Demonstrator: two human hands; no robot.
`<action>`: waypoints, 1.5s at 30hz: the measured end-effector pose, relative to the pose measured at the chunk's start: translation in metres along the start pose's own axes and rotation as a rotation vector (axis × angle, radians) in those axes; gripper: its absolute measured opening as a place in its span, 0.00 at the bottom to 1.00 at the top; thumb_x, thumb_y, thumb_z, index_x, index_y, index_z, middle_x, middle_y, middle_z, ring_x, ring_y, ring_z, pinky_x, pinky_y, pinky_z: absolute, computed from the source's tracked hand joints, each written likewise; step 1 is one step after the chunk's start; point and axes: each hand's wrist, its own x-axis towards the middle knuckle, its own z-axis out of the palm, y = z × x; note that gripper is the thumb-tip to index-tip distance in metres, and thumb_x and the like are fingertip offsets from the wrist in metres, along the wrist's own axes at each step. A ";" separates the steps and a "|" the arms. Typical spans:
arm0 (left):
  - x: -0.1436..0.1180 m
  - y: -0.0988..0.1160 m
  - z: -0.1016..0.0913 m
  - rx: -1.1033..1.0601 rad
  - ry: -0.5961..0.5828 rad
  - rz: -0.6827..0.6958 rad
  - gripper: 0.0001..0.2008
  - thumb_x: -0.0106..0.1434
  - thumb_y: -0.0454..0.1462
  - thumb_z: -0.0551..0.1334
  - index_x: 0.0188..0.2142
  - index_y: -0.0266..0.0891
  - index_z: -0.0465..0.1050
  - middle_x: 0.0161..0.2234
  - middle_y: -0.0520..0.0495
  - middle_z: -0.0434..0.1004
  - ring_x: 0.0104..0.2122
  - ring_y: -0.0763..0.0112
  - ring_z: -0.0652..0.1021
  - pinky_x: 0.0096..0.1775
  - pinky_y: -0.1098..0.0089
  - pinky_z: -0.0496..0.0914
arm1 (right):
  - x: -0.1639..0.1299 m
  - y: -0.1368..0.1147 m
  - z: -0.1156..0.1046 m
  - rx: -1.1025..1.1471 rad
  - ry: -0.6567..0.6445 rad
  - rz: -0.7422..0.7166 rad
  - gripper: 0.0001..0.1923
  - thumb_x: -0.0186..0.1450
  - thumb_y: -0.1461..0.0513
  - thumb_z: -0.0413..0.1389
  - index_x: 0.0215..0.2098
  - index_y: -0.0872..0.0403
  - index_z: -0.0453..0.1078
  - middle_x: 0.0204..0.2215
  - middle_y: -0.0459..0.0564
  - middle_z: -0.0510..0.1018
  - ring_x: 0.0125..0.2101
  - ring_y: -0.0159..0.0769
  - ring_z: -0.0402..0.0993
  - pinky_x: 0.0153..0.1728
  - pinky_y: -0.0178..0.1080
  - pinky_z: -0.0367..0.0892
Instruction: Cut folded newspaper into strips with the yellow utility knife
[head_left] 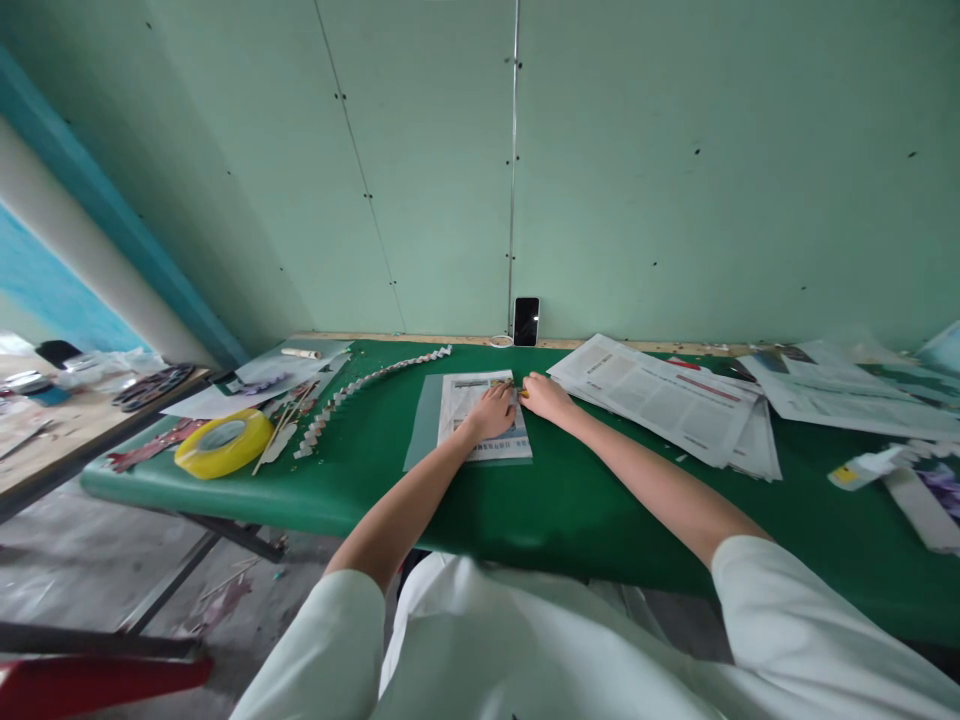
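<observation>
A printed newspaper piece [484, 452] lies on a translucent sheet [423, 424] in the middle of the green tabletop. My left hand [493, 412] rests flat on the newspaper piece, fingers stretched toward its far right corner. Just beyond the right edge of that piece, my right hand [549, 398] is closed round a small yellow tool [523, 393], mostly hidden by the fingers. Its tip is near my left fingertips; whether it touches the paper I cannot tell.
Stacked newspaper sheets [660, 395] lie to the right, with a white bottle [866, 468] farther right. At left are a yellow tape roll [259, 443], thin sticks [289, 422] and a folded-paper chain [352, 388]. A phone [526, 321] leans against the wall.
</observation>
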 end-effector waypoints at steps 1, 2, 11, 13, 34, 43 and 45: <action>0.000 0.000 -0.001 0.000 -0.005 -0.001 0.30 0.77 0.42 0.50 0.72 0.27 0.64 0.74 0.26 0.65 0.75 0.45 0.64 0.74 0.47 0.60 | 0.000 0.000 0.000 -0.001 0.000 0.001 0.11 0.78 0.58 0.56 0.50 0.57 0.77 0.52 0.63 0.79 0.48 0.48 0.81 0.45 0.39 0.70; 0.000 0.000 -0.001 0.000 -0.009 -0.001 0.31 0.77 0.42 0.50 0.72 0.27 0.64 0.74 0.26 0.64 0.75 0.44 0.64 0.74 0.46 0.60 | -0.001 0.000 0.000 -0.002 -0.002 0.001 0.11 0.79 0.58 0.56 0.50 0.57 0.77 0.52 0.63 0.79 0.48 0.48 0.81 0.45 0.39 0.70; -0.005 0.012 -0.015 0.035 -0.056 -0.008 0.30 0.78 0.40 0.48 0.73 0.27 0.63 0.75 0.26 0.64 0.76 0.46 0.63 0.74 0.48 0.60 | -0.008 -0.003 -0.008 -0.004 -0.008 -0.019 0.10 0.79 0.59 0.55 0.48 0.56 0.76 0.52 0.62 0.78 0.45 0.46 0.81 0.39 0.39 0.68; -0.007 0.015 -0.021 0.072 -0.112 0.012 0.29 0.77 0.40 0.50 0.73 0.28 0.63 0.74 0.26 0.64 0.74 0.44 0.65 0.72 0.47 0.63 | -0.015 -0.002 -0.009 0.001 -0.009 -0.027 0.09 0.79 0.60 0.55 0.48 0.56 0.76 0.51 0.61 0.78 0.44 0.46 0.81 0.38 0.39 0.68; -0.007 -0.010 -0.002 -0.021 -0.020 0.006 0.29 0.76 0.36 0.51 0.74 0.32 0.64 0.73 0.31 0.68 0.74 0.49 0.67 0.74 0.48 0.63 | -0.066 -0.014 -0.019 0.064 -0.063 -0.106 0.08 0.79 0.60 0.56 0.43 0.54 0.75 0.48 0.57 0.77 0.39 0.41 0.79 0.32 0.38 0.64; -0.006 -0.009 0.000 -0.006 -0.040 0.001 0.30 0.76 0.37 0.49 0.74 0.29 0.63 0.75 0.30 0.64 0.76 0.49 0.65 0.75 0.47 0.60 | -0.058 -0.012 -0.016 0.050 -0.062 -0.084 0.10 0.80 0.58 0.55 0.47 0.55 0.76 0.51 0.59 0.77 0.37 0.39 0.80 0.31 0.37 0.65; -0.007 -0.008 0.001 -0.001 -0.035 -0.006 0.30 0.77 0.39 0.49 0.74 0.29 0.62 0.76 0.29 0.63 0.76 0.47 0.63 0.75 0.47 0.60 | -0.059 -0.012 -0.016 0.030 -0.054 -0.085 0.10 0.80 0.58 0.55 0.47 0.55 0.76 0.51 0.59 0.77 0.38 0.40 0.80 0.32 0.37 0.66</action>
